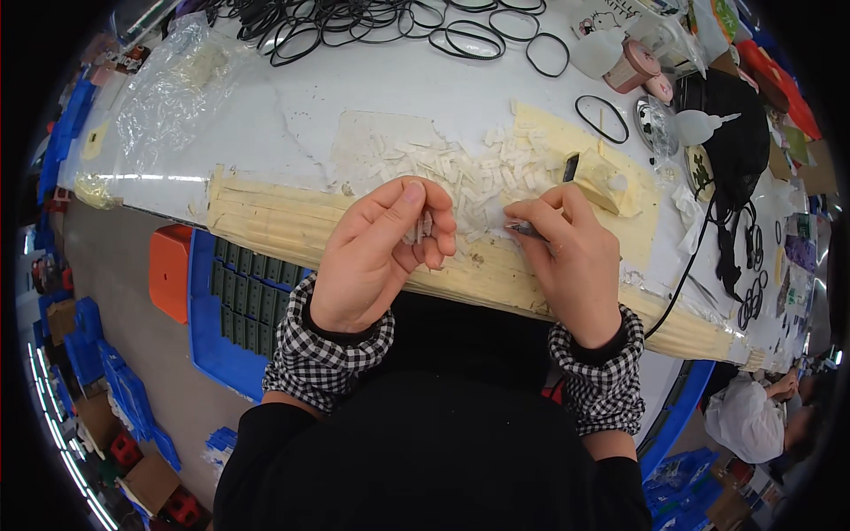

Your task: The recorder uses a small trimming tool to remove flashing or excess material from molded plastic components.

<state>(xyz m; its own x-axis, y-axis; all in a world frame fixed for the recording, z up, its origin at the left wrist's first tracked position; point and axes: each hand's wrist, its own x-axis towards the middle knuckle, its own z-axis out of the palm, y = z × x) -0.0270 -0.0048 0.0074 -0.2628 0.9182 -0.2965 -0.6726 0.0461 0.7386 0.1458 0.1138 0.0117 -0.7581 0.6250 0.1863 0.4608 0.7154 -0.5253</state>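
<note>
My left hand is curled palm up at the taped front edge of the table, its thumb pressed toward the fingers. Small pale, translucent pieces show in it, partly hidden by the fingers. To its right, my right hand pinches a small dark, pointed tool whose exact kind I cannot make out. Just beyond both hands lies a loose heap of whitish strips, spread over the tabletop. Beside the right hand sits a block wrapped in yellow tape, with a dark flat piece sticking up at its left.
Black rubber-like loops lie along the far side. Crumpled clear plastic is at the left. Cups, a white squeeze bottle and a black bag crowd the right. A blue crate and orange stool stand below.
</note>
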